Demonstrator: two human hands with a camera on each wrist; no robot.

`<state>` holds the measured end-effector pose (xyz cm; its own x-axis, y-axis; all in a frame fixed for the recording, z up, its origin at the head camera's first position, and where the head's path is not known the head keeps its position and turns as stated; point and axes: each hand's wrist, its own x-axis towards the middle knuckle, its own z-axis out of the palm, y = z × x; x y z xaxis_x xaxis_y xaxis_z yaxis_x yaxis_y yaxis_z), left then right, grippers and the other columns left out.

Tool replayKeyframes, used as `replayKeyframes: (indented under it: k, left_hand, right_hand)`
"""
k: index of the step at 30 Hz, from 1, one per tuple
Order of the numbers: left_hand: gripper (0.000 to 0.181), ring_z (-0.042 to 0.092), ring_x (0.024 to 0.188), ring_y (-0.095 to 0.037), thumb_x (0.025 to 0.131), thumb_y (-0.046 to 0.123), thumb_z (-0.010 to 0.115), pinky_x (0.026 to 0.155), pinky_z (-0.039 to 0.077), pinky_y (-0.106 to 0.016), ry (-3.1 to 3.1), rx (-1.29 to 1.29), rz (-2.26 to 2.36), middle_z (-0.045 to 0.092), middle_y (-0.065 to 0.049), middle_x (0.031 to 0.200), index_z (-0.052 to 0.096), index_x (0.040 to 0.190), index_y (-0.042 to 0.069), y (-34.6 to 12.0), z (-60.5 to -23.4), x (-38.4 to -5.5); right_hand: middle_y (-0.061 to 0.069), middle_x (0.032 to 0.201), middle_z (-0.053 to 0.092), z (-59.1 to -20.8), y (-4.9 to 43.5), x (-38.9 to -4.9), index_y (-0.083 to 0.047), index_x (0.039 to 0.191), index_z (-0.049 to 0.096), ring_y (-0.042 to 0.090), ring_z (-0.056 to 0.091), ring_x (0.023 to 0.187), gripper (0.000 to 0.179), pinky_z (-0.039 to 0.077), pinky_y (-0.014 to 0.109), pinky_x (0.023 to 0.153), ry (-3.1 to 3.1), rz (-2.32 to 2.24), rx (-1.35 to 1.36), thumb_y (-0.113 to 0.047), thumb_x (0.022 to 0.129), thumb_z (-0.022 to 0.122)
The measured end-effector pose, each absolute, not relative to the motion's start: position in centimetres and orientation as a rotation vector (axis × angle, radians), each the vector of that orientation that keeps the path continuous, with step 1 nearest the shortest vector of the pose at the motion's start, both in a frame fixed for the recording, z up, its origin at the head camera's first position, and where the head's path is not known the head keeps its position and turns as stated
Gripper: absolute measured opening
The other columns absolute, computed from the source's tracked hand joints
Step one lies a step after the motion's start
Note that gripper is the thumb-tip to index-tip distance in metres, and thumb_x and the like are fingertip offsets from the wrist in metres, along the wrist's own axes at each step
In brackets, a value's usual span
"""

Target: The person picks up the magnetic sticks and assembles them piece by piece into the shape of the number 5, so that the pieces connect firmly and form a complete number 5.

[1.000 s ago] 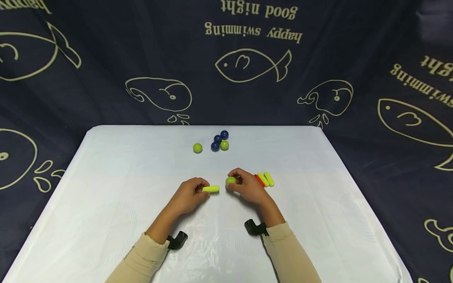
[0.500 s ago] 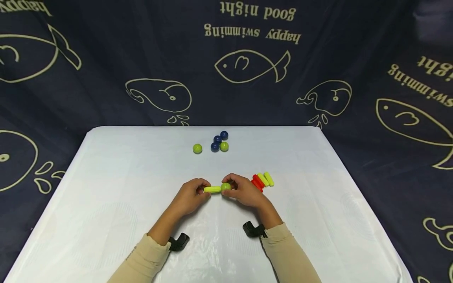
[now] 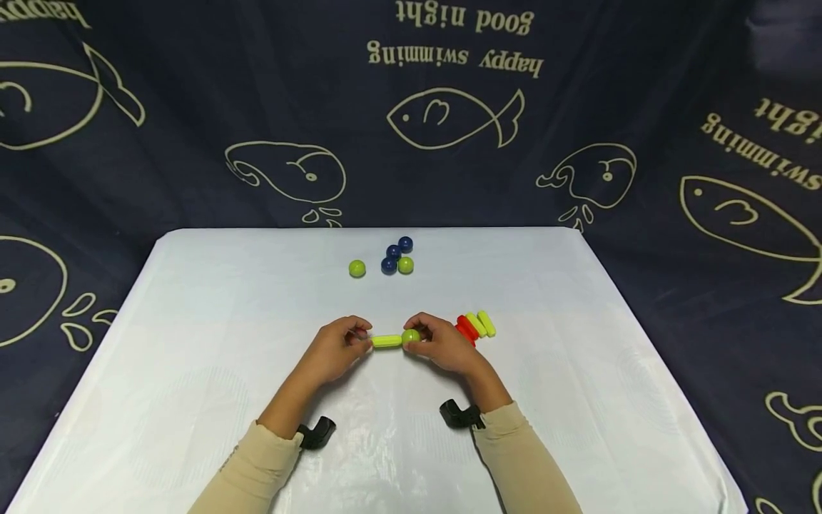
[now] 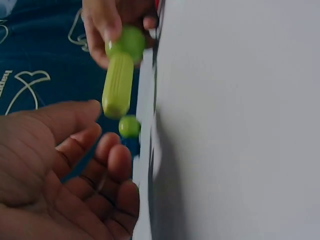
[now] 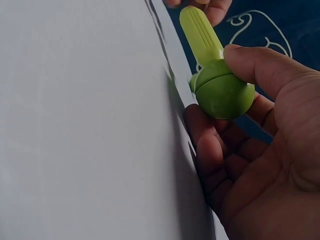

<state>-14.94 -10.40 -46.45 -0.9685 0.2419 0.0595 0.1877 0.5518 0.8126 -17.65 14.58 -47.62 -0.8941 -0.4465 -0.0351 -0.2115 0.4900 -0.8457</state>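
Note:
My right hand (image 3: 447, 347) pinches a green ball (image 5: 222, 95) between thumb and fingers, low over the white table. From that ball a yellow-green ribbed stick (image 5: 201, 31) juts out toward the left, its end meeting the ball. My left hand (image 3: 335, 348) is at the stick's free end. In the left wrist view its thumb and fingers are spread, with a gap between them and the stick (image 4: 118, 87).
Just right of my right hand lie red sticks (image 3: 467, 328) and two yellow sticks (image 3: 487, 324). Farther back on the white table (image 3: 257, 285) are three blue balls (image 3: 389, 265) touching in a row, a green ball (image 3: 406, 265) against them and another green ball (image 3: 357, 268) to the left.
My right hand brought the green ball leftward onto the stick's end. My left hand then let go of the stick and drew back slightly to the left.

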Motion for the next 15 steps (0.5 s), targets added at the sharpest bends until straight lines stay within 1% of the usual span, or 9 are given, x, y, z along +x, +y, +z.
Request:
replayKeyframes:
  k: [3,7,15]
  left_hand:
    - [0.027,0.062,0.09,-0.018,0.093,0.014,0.071,0.079,0.05,-0.038,2.73,0.374,1.365,0.066,-0.004,0.1,0.067,0.117,0.003,-11.4,-45.8,-15.6]
    - [0.03,0.063,0.096,-0.025,0.094,0.015,0.068,0.084,0.05,-0.043,2.786,0.42,1.266,0.067,-0.01,0.108,0.065,0.121,0.002,-12.6,-44.7,-17.3]
    - [0.032,0.062,0.103,-0.035,0.095,0.012,0.066,0.091,0.047,-0.048,2.895,0.436,1.123,0.063,-0.019,0.116,0.062,0.124,-0.002,-14.5,-43.1,-22.2]
  right_hand:
    - [-0.003,0.094,0.064,-47.6,14.6,-17.7,-0.014,0.113,0.065,0.016,0.058,0.086,0.025,0.047,0.033,0.077,2.483,-1.361,-0.562,-0.016,0.09,0.075]
    - [-0.003,0.094,0.064,-47.6,14.7,-17.7,-0.014,0.112,0.065,0.017,0.057,0.085,0.024,0.046,0.033,0.077,2.487,-1.363,-0.561,-0.015,0.09,0.075]
    - [-0.003,0.094,0.063,-47.7,14.7,-17.7,-0.015,0.113,0.065,0.016,0.056,0.085,0.025,0.046,0.032,0.076,2.492,-1.351,-0.564,-0.015,0.09,0.074]
